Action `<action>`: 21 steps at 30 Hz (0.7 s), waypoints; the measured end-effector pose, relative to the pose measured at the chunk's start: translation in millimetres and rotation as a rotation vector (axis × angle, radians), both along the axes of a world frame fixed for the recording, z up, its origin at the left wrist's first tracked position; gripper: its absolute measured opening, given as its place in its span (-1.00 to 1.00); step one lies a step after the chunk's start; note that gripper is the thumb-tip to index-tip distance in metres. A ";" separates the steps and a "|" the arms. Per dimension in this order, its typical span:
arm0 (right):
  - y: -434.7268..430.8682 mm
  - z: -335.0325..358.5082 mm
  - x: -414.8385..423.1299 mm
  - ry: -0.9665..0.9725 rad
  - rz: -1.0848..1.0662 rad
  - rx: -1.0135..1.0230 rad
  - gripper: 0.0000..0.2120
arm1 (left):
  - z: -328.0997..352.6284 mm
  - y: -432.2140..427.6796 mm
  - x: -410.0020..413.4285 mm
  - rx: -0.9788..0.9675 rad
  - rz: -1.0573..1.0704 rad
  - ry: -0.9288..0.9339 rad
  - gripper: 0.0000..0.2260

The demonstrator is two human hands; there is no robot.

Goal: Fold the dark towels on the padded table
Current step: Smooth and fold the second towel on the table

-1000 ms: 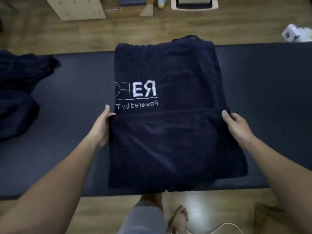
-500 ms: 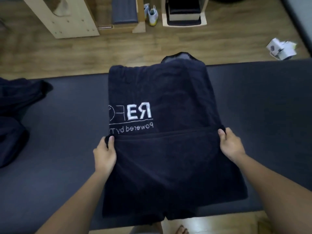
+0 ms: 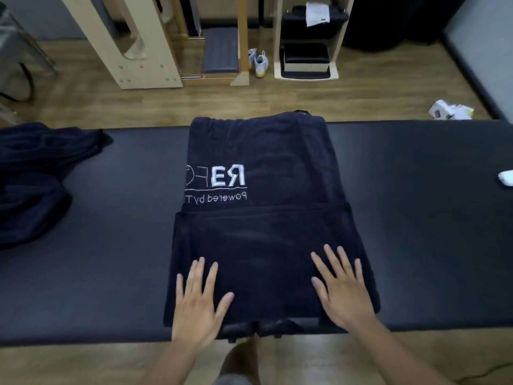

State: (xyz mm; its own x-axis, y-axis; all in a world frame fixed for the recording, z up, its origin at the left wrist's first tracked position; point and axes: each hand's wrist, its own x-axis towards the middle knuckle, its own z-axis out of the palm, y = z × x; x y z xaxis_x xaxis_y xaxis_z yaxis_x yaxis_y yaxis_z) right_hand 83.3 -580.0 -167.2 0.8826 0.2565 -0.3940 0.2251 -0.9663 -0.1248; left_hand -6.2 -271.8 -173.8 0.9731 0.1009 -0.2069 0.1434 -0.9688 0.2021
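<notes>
A dark navy towel with mirrored white lettering lies across the middle of the padded table. Its near part is folded up over itself, the fold's edge running just below the lettering. My left hand lies flat on the near left of the folded layer with fingers spread. My right hand lies flat on the near right of it, fingers spread too. Neither hand grips the cloth. A heap of unfolded dark towels sits at the table's left end.
A small white object lies at the table's right edge. Beyond the table are a wooden floor, pale wooden equipment frames, a pair of shoes and a white box. My legs show below the near edge.
Both hands have let go of the folded edge at the towel's sides and moved down onto the near part, now resting flat. The view has tilted up, showing more of the room.
</notes>
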 end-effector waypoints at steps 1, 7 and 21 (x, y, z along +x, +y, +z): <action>-6.6 -1.5 -2.1 0.012 -0.015 -0.029 -0.34 | -3.1 4.1 -4.7 0.014 0.017 0.024 -0.33; -19.2 9.7 6.9 0.191 -0.043 -0.077 -0.43 | 11.6 4.3 4.9 -0.004 -0.057 0.192 -0.15; -63.9 19.2 -15.0 -0.096 0.121 0.071 -0.59 | 16.7 73.6 -36.7 -0.130 0.003 -0.047 -0.44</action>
State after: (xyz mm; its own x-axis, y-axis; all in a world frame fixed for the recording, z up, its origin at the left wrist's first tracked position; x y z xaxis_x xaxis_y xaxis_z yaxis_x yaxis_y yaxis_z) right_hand 68.3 -643.9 -148.0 0.8764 0.3871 -0.2864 0.3532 -0.9210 -0.1643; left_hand -42.9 -198.2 -157.1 0.9818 0.0790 -0.1728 0.1336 -0.9338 0.3320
